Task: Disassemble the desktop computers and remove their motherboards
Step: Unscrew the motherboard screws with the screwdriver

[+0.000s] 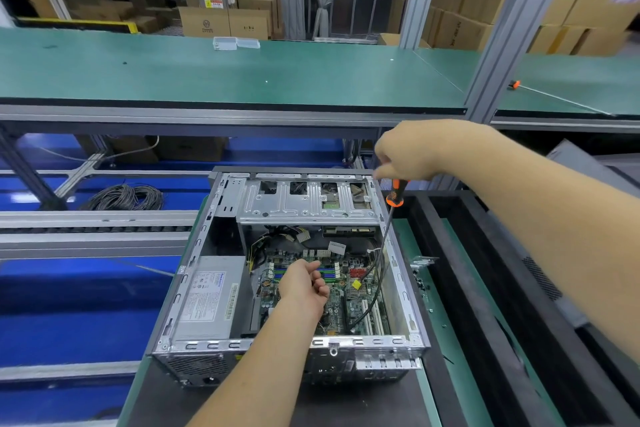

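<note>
An open desktop computer case [194, 263] lies on its side in front of me. Inside it, the green motherboard [341, 302] covers the floor at the right, a grey power supply [207, 298] sits at the left and a metal drive cage [308, 201] spans the far end. My right hand [415, 152] grips the orange and black handle of a long screwdriver [384, 236] above the case's far right corner; the shaft slants down towards the board near a red connector. My left hand [304, 282] reaches into the case over the board with fingers curled; what it holds is hidden.
The case rests on a dark mat with a green strip [446, 333] on its right, where small screws lie. A long green workbench [225, 73] runs beyond, with a second screwdriver [554, 97] on its right part. A coil of cable [124, 198] lies at left. Cardboard boxes stand behind.
</note>
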`<action>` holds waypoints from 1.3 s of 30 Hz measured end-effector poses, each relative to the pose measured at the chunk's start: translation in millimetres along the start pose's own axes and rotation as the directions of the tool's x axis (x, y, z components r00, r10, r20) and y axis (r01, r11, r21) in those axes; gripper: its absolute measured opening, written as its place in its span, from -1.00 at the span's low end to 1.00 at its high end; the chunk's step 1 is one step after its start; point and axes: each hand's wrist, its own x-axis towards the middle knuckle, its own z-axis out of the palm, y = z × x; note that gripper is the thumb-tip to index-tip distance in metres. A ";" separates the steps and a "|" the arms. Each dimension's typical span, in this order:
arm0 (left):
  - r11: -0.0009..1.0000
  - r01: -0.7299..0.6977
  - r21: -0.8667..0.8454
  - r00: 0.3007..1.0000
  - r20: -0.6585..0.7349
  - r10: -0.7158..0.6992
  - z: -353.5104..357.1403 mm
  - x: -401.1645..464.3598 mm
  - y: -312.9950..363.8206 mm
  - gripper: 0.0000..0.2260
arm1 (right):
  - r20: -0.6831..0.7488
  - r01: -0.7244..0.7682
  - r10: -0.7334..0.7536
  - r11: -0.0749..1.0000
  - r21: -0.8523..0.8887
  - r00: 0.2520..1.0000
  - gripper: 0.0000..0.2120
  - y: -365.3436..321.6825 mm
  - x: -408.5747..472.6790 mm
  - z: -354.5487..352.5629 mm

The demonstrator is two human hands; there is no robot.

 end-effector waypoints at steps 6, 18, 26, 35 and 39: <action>1.000 0.000 -0.008 1.000 -0.001 0.000 1.1 -0.3 0.3 -0.85 | -0.009 -0.020 0.020 1.000 0.005 1.000 -0.54 -5.2 -4.2 -4.2; 1.000 -0.001 -0.010 1.000 0.002 0.001 1.1 -1.8 0.8 -0.84 | -0.063 0.085 -0.082 0.995 0.048 0.995 -0.89 2.3 -6.5 -1.1; 1.000 0.002 -0.007 1.000 0.000 -0.002 1.1 -2.6 0.8 -0.84 | -0.034 0.050 -0.047 0.994 0.093 0.998 -0.69 -1.0 -9.1 -2.3; 1.000 0.007 -0.013 1.000 -0.004 -0.007 1.4 -3.3 0.5 -0.84 | -0.047 0.002 0.001 0.997 0.073 0.999 -0.65 -5.5 -10.1 -6.9; 1.000 0.015 -0.021 1.000 0.003 -0.015 1.6 -3.7 0.6 -0.84 | -0.024 0.061 -0.059 0.993 0.102 0.998 -0.91 -1.3 -6.6 -4.5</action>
